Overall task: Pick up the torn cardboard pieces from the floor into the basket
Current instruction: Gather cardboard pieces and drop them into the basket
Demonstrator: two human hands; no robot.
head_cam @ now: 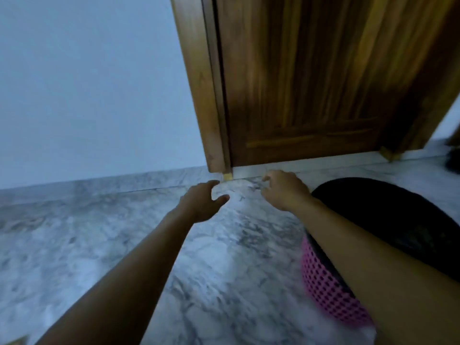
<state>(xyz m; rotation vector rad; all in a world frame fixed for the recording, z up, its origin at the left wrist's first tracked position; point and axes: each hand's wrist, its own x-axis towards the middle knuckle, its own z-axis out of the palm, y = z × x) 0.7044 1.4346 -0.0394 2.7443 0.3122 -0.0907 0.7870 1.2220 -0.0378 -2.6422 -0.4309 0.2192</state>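
You're in the reach phase here, nothing picked up yet as far as I can tell. Both arms are stretched out over the marble floor (124, 245) toward the foot of the wooden door (298, 83). Your left hand (201, 202) is open with the thumb and fingers spread in a loose C, empty. Your right hand (283, 190) is palm-down with the fingers curled a bit, and I see nothing in it either, though the shot is blurry.

There's a small tan scrap (227, 176) sitting right at the base of the door frame, just beyond your left fingertips. Could be a cardboard piece, could be part of the frame, honestly can't tell. Another tan corner (15, 341) pokes in at the bottom left edge of the view.

The pink basket (331, 295) with its dark liner is right beside your right forearm, so the drop is short. Next move probably calls for pinching that scrap flat off the floor, then swinging right to the basket.
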